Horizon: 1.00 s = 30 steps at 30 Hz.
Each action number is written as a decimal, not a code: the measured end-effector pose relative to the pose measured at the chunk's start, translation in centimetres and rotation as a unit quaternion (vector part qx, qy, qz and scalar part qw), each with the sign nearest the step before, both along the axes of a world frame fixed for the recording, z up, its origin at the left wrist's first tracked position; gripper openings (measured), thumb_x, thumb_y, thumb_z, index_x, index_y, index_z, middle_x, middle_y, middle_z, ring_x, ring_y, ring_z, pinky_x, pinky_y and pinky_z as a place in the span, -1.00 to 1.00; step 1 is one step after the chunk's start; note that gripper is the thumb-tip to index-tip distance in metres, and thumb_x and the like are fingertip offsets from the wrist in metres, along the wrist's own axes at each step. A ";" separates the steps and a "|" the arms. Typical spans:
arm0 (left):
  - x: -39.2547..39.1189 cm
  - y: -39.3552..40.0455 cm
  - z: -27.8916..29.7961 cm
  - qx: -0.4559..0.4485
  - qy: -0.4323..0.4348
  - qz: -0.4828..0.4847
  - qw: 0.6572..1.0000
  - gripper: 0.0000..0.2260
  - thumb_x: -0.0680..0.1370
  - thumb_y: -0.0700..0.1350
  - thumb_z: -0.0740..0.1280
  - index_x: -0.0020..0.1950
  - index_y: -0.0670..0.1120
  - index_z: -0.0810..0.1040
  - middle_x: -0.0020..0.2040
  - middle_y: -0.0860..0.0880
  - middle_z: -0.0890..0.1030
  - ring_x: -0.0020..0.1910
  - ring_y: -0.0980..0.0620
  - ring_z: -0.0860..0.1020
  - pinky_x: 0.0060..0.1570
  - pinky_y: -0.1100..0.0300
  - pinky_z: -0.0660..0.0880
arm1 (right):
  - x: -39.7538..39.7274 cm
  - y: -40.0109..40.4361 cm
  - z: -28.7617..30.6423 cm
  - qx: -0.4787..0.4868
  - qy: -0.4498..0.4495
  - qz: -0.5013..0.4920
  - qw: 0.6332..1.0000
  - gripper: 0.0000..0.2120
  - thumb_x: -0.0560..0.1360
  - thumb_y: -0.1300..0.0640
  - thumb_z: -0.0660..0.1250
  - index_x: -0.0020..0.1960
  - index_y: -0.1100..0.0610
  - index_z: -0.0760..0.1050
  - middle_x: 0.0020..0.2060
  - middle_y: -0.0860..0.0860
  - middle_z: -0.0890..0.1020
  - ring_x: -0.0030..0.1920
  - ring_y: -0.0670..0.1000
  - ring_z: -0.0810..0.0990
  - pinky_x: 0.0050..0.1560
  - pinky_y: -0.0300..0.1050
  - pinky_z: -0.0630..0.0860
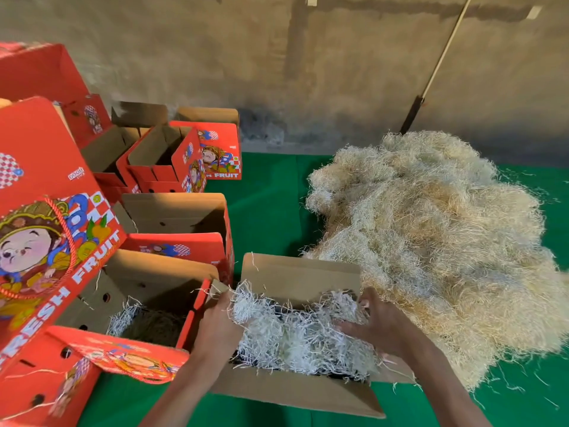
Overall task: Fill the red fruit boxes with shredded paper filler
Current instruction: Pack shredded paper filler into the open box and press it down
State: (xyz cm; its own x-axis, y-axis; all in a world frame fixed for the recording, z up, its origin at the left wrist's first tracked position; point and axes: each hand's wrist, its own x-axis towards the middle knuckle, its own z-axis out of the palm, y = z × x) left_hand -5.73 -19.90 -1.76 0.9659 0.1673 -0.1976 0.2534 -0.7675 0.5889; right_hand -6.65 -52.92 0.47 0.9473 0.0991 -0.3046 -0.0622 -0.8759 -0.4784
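Note:
An open fruit box [300,280] stands right in front of me on the green mat, its brown flaps spread outward. White shredded paper filler [292,337] heaps up inside it. My left hand [219,323] is at the box's left wall with its fingers buried in the shreds, so its grip is hidden. My right hand [377,326] lies on the right side of the filler, fingers stretched out and pressing on it. A large loose pile of shredded paper [431,235] lies just right of the box.
To the left, a red box [147,322] holds a little filler. Several more open red boxes [172,161] stand behind it. A tall red "FRESH FRUIT" box [46,241] rises at the far left. A broom handle [431,75] leans on the wall. Green mat [268,217] covers the floor.

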 end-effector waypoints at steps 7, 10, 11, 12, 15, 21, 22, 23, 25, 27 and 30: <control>-1.2 -0.3 1.8 -0.006 0.054 -0.106 0.993 -0.48 0.47 0.14 0.47 0.34 0.12 0.34 0.33 0.02 0.50 0.23 -0.02 0.54 0.23 0.00 0.47 | -0.8 0.2 -0.1 0.071 0.037 0.031 0.996 -0.32 0.38 -0.24 0.51 0.36 -0.15 0.26 0.06 -0.19 0.51 0.01 -0.14 0.56 -0.09 -0.34 0.46; -1.4 -0.7 3.2 0.148 -0.005 -0.119 0.982 -0.45 0.50 0.11 0.45 0.37 0.11 0.25 0.38 0.02 0.45 0.29 -0.09 0.52 0.22 -0.04 0.48 | -0.7 1.2 0.2 0.064 -0.003 0.041 0.997 -0.55 0.48 -0.01 0.48 0.31 -0.01 0.44 -0.03 -0.16 0.59 -0.02 -0.10 0.61 -0.06 -0.18 0.58; -1.3 -1.0 3.5 0.157 -0.027 -0.118 0.980 -0.47 0.50 0.12 0.45 0.36 0.12 0.26 0.38 0.05 0.44 0.29 -0.07 0.52 0.22 -0.04 0.48 | -0.7 1.6 0.4 0.077 -0.027 0.033 0.996 -0.69 0.51 0.00 0.46 0.21 0.05 0.53 -0.07 -0.06 0.65 -0.05 -0.05 0.65 -0.02 -0.04 0.61; -1.1 -1.4 3.9 0.138 -0.041 -0.121 0.982 -0.49 0.49 0.13 0.45 0.34 0.15 0.29 0.35 0.09 0.47 0.25 -0.01 0.54 0.20 -0.03 0.49 | -0.7 2.0 0.7 0.103 -0.044 0.029 0.993 -0.78 0.54 -0.03 0.43 0.09 0.08 0.57 -0.10 0.00 0.67 -0.09 -0.03 0.66 -0.01 0.03 0.61; 0.1 -3.3 4.7 -0.076 0.018 -0.180 0.980 -0.55 0.44 0.18 0.48 0.28 0.20 0.43 0.22 0.23 0.53 0.07 0.27 0.56 0.07 0.23 0.53 | -0.7 3.1 1.5 0.171 -0.070 0.048 0.982 -0.76 0.56 -0.15 0.35 -0.08 0.03 0.55 -0.25 -0.04 0.63 -0.28 -0.14 0.58 -0.19 -0.09 0.56; 2.9 -6.5 3.3 -0.250 0.132 -0.206 0.937 -0.66 0.42 0.15 0.51 0.12 0.08 0.57 0.00 0.08 0.69 -0.03 0.12 0.66 0.11 0.02 0.60 | -1.0 5.4 1.6 0.334 -0.067 -0.025 0.940 -0.74 0.57 0.10 0.41 0.20 -0.18 0.57 0.16 -0.32 0.62 0.20 -0.28 0.56 0.13 -0.36 0.48; 3.0 -6.5 3.1 -0.257 0.136 -0.196 0.937 -0.64 0.40 0.16 0.52 0.12 0.06 0.59 -0.02 0.07 0.70 -0.04 0.11 0.67 0.09 0.02 0.61 | -1.0 5.5 1.7 0.335 -0.073 -0.045 0.938 -0.76 0.56 0.10 0.42 0.18 -0.16 0.58 0.12 -0.29 0.64 0.15 -0.26 0.58 0.10 -0.35 0.49; 3.1 -6.3 3.0 -0.262 0.139 -0.194 0.935 -0.60 0.38 0.19 0.53 0.11 0.05 0.59 -0.03 0.06 0.71 -0.05 0.11 0.67 0.08 0.04 0.61 | -1.0 5.5 1.7 0.340 -0.071 -0.058 0.936 -0.81 0.56 0.09 0.42 0.15 -0.09 0.61 0.07 -0.21 0.68 0.08 -0.20 0.63 0.06 -0.30 0.52; 3.4 -5.8 2.8 -0.295 0.160 -0.193 0.922 -0.54 0.33 0.22 0.57 0.10 0.01 0.61 -0.01 0.02 0.71 -0.02 0.10 0.67 0.09 0.09 0.60 | -1.1 5.3 1.8 0.341 -0.068 -0.066 0.935 -0.92 0.56 0.06 0.42 0.04 0.01 0.65 -0.08 -0.07 0.71 -0.09 -0.09 0.68 -0.08 -0.24 0.56; 3.5 -5.1 2.9 -0.346 0.182 -0.170 0.905 -0.49 0.32 0.17 0.60 0.17 0.09 0.53 0.01 0.00 0.67 -0.05 0.19 0.67 -0.01 0.19 0.63 | -1.3 5.1 1.8 0.340 -0.070 -0.071 0.935 -0.93 0.57 0.08 0.41 -0.04 0.05 0.65 -0.16 -0.04 0.71 -0.18 -0.08 0.67 -0.16 -0.23 0.57; 3.4 -4.3 3.1 -0.408 0.204 -0.128 0.880 -0.35 0.36 0.02 0.62 0.33 -0.05 0.39 0.02 0.14 0.61 -0.22 0.33 0.63 -0.23 0.36 0.58 | -1.6 4.3 1.7 0.298 -0.087 -0.063 0.948 -0.87 0.57 0.00 0.39 -0.05 0.05 0.64 -0.13 -0.06 0.71 -0.09 -0.08 0.67 0.00 -0.15 0.58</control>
